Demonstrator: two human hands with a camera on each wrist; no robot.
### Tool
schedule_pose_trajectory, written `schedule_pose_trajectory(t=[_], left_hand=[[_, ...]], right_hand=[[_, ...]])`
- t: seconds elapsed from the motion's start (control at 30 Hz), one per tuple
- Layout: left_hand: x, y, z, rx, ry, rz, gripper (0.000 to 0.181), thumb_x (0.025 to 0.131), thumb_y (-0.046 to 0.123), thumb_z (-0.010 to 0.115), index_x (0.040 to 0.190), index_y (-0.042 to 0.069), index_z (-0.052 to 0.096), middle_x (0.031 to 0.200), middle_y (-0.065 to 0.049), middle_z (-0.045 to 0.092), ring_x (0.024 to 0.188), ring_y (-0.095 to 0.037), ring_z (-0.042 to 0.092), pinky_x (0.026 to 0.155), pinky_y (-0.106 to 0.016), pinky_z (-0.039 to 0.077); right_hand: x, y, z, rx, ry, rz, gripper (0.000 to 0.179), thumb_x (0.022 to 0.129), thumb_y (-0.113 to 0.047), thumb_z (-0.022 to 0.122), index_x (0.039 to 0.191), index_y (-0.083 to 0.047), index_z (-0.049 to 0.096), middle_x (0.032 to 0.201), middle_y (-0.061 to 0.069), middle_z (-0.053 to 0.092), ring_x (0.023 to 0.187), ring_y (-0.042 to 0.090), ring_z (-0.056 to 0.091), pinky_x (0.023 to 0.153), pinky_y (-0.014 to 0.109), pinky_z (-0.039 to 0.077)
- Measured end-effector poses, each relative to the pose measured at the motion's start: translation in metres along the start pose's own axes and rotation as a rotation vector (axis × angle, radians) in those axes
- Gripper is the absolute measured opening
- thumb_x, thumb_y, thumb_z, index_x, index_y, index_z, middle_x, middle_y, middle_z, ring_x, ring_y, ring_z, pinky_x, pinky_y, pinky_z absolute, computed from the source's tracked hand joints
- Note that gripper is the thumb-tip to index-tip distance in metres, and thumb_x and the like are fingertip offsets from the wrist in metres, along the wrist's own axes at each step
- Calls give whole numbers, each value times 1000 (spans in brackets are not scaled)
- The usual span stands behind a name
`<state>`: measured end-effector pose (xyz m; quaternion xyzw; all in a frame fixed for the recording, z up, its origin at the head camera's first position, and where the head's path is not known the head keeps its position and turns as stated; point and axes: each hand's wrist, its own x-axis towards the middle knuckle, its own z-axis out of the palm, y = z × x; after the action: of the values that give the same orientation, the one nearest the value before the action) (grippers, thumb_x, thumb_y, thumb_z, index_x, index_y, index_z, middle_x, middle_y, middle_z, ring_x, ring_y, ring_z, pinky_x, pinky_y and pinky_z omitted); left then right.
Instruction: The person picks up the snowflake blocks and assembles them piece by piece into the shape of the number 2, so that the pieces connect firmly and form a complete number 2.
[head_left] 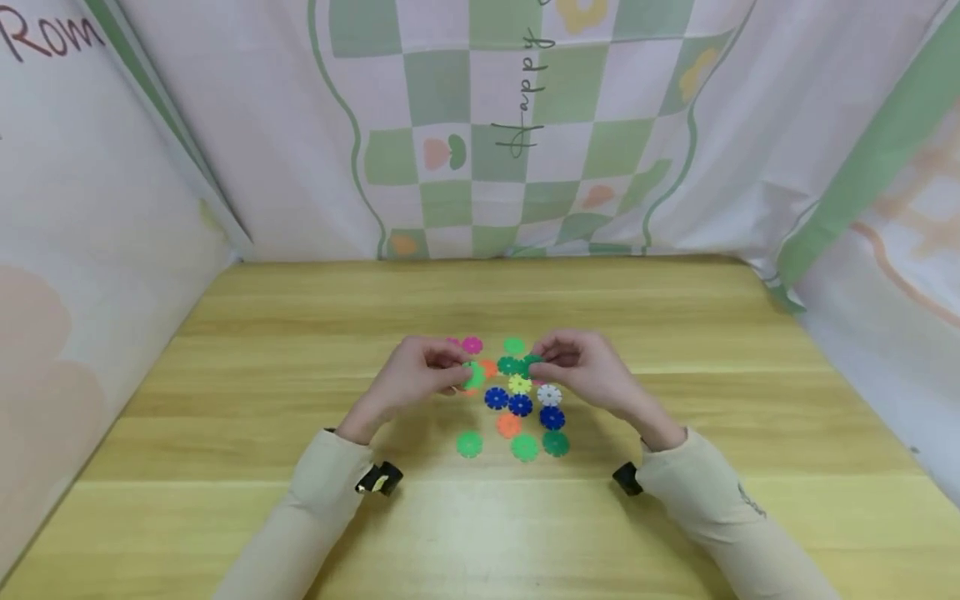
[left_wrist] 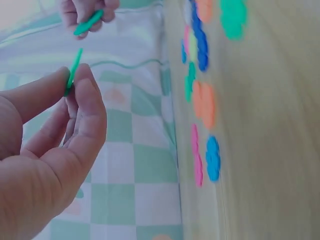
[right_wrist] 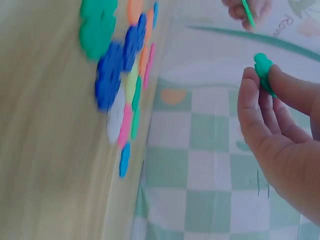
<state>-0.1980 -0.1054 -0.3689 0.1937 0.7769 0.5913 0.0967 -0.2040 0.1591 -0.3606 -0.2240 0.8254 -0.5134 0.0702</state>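
Observation:
Between its thumb and fingers, my left hand (head_left: 408, 375) pinches a light green notched plastic disc (head_left: 474, 377), seen nearly edge-on in the left wrist view. My right hand (head_left: 592, 371) pinches a darker green notched disc (right_wrist: 264, 72) by one edge. Both hands are raised over the table and face each other, with a gap between the two discs. Below them lie loose discs of the same kind: blue (head_left: 521, 405), yellow (head_left: 520, 384), white (head_left: 549, 395), orange (head_left: 508, 425), pink (head_left: 472, 344) and green (head_left: 469, 444). My hands partly cover some of them.
The loose discs lie in a loose cluster on the wood-grain table (head_left: 480, 533). A checked green and white curtain (head_left: 495, 200) hangs at the table's far edge. White cloth walls (head_left: 97, 208) stand along both sides. A black wrist device (head_left: 381, 478) sits at the left cuff.

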Motion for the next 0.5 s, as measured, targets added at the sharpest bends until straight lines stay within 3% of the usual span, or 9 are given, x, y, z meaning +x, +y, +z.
schedule_pose_trajectory(t=[0.07,0.2,0.33,0.5], left_hand=[[0,1,1,-103,-20,-35,21,89,4,67,108,-4,68,85,-11,69,79,-29,69,76,-54,54],[1,2,4,-197,-48,-95,25,90,4,65,114,-5,64,88,-13,71,79,-29,70,79,-55,52],[2,3,6,-216,-29,-127,28,91,6,65,116,-5,62,88,-15,71,81,-33,70,79,-52,54],[3,1,8,-209,-10,-152,23,90,7,66,112,-2,66,89,-15,71,79,-30,70,80,-52,53]], right_hand=[[-1,-2,5,44,8,-10,16,88,-3,67,102,4,62,92,15,65,87,38,65,76,41,56],[-2,-4,16,72,25,-24,14,89,-5,67,100,3,62,90,13,66,86,40,64,75,42,56],[-1,-3,25,54,51,-53,12,89,-7,69,97,0,63,90,11,68,85,37,65,74,38,56],[2,1,30,-21,81,-134,8,86,-6,71,93,-3,67,86,8,68,78,23,67,69,28,56]])
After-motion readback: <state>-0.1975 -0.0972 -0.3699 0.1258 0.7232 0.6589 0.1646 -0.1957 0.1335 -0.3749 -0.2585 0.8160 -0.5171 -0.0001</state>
